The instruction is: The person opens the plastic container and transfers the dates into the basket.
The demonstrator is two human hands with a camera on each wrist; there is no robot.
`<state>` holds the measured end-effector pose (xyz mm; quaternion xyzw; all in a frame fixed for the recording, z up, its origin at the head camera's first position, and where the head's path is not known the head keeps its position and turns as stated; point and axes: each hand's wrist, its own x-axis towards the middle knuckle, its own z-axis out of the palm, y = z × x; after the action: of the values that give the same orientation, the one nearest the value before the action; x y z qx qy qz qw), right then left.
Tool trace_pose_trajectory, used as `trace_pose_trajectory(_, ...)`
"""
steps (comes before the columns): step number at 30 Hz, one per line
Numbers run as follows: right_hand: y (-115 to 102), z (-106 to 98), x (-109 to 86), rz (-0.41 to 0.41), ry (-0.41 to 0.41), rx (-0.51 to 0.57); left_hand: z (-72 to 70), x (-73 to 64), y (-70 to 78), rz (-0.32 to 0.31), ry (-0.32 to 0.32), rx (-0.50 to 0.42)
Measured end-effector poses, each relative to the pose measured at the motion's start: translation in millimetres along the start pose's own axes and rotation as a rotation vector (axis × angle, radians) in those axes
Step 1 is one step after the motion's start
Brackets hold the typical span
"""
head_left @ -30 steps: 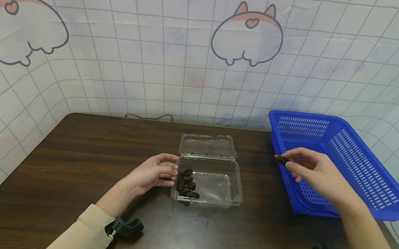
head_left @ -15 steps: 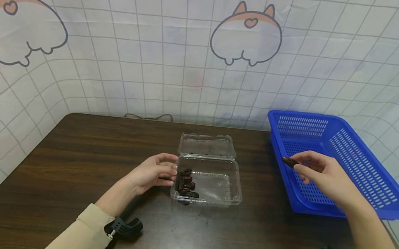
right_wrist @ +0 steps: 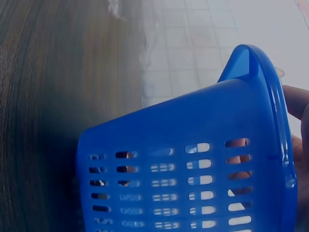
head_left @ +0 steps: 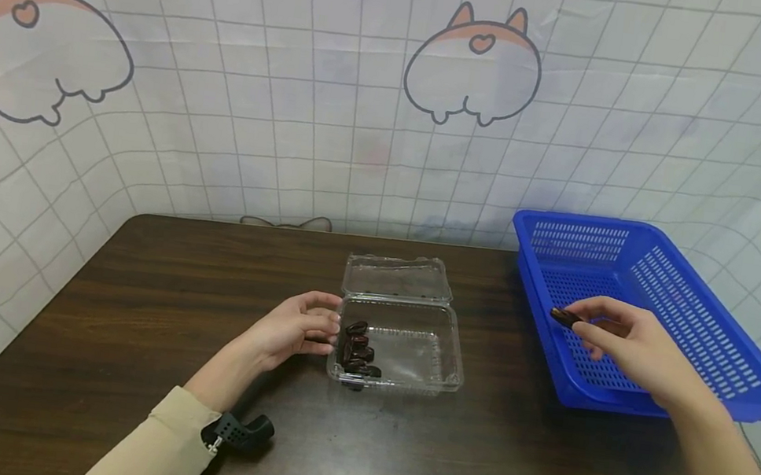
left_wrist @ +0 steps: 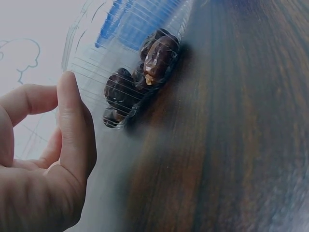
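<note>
In the head view my right hand (head_left: 631,344) pinches a dark brown date (head_left: 565,317) between thumb and fingertips, over the left rim of the blue basket (head_left: 538,344). The right wrist view shows only part of that hand (right_wrist: 300,125), largely hidden behind the slotted basket wall (right_wrist: 164,125). My left hand (head_left: 293,334) has its fingertips at the left side of a clear plastic clamshell box (head_left: 404,335), whose lid (head_left: 397,279) lies back. Several wrinkled dates (head_left: 355,353) gather along the box's left side; the left wrist view shows the dates (left_wrist: 159,58) through the ribbed wall, beside relaxed fingers (left_wrist: 75,121).
Box and basket stand on a dark wood-grain table (head_left: 165,306), the basket at its right end. A white grid-patterned cloth (head_left: 262,96) with cartoon drawings hangs behind and along both sides. Each wrist wears a black camera mount (head_left: 238,432).
My right hand has moved rightward and slightly toward me with the date, from just left of the basket's rim to over it. The left hand and the box have stayed put.
</note>
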<state>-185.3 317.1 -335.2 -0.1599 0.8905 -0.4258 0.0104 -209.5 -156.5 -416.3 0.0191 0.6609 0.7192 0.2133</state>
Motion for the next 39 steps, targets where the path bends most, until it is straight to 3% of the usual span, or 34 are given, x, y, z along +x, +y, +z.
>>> trace_pose_trajectory(22,15.2,-13.4,-10.0,0.036,-0.003,-0.017,-0.4,0.4,-1.0,0.0,0.005,0.002)
trace_pose_trajectory(31,16.9,-19.5,-13.5,0.111,-0.026,-0.012,-0.3,0.0,-1.3,0.002,0.003,-0.003)
trace_pose_trajectory(39,19.6,-21.0,-15.1,0.065,-0.016,-0.025,-0.3,-0.5,-1.2,0.006,0.002,0.004)
